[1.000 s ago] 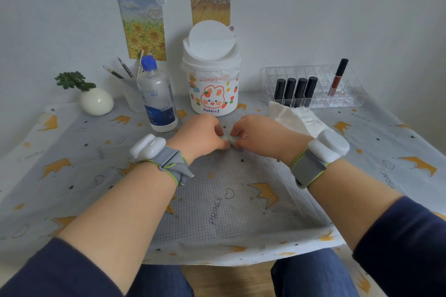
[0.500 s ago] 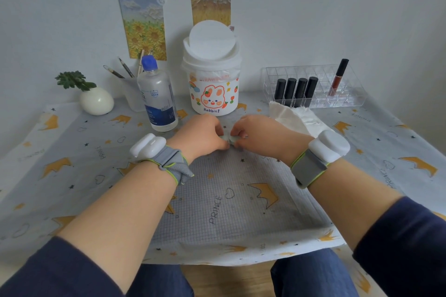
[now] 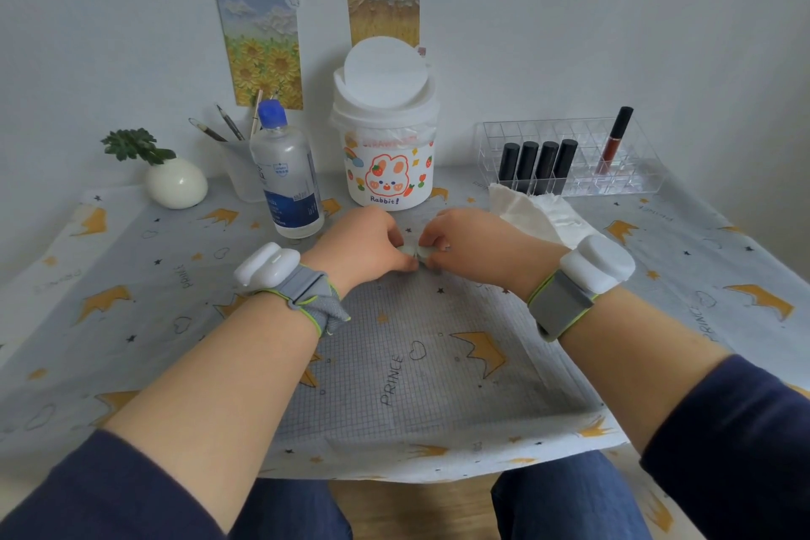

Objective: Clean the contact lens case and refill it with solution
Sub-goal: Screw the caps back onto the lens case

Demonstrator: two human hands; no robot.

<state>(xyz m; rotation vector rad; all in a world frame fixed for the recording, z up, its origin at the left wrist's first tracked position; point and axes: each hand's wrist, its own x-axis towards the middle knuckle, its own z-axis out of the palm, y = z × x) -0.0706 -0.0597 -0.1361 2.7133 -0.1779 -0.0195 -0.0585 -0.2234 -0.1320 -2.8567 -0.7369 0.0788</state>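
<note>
At the far left of the table a small green plant (image 3: 131, 145) sat in a round white vase (image 3: 176, 184). Next to it stood a frosted cup (image 3: 239, 173) holding pencils, and just in front of that the solution bottle (image 3: 287, 175), upright, with its blue cap on.

The person's left hand (image 3: 359, 248) rested on the crown-print tablecloth (image 3: 131, 276) just right of the bottle, a white device (image 3: 267, 265) strapped at the wrist. Its fingers were curled in, pinching one end of the contact lens case (image 3: 412, 252). The case was a small pale thing low over the cloth, in the middle of the table and mostly hidden between the two sets of fingertips. Behind it stood a white bin (image 3: 385, 171) with a rabbit drawn on it, lid tipped.

The right hand (image 3: 475, 248) pinched the other end of the case the same way, fingers curled close. Whether either cap was on or off, I couldn't tell. A crumpled white tissue (image 3: 534, 210) lay just beyond that wrist, and at the back right a clear organiser (image 3: 631, 171) held four black tubes (image 3: 537, 160) and a dark red lip gloss (image 3: 616, 140).
</note>
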